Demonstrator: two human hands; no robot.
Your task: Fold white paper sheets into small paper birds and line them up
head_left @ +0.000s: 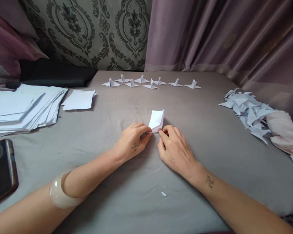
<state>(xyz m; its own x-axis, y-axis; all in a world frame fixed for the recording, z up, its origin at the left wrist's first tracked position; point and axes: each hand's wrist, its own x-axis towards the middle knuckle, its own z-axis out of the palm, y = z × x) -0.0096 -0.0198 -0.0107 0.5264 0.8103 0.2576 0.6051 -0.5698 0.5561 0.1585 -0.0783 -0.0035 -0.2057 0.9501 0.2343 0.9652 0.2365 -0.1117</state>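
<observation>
Between my hands, at the middle of the grey cloth surface [136,182], is a small folded white paper [156,119]. Its far part stands up a little, and a crease runs along the near edge. My left hand [134,139] pinches the paper's near left corner between thumb and forefinger. At the near right corner, the fingertips of my right hand [174,144] are curled against the paper, with the thumb bent under. The exact grip of the right fingertips is partly hidden.
Several folded paper birds [151,85] stand along the back. Left are a stack of white sheets [46,107], smaller paper squares [78,100], a black cloth [56,73] and a phone [2,170]. A heap of folded papers [249,110] lies right, beside a pale cloth [283,130].
</observation>
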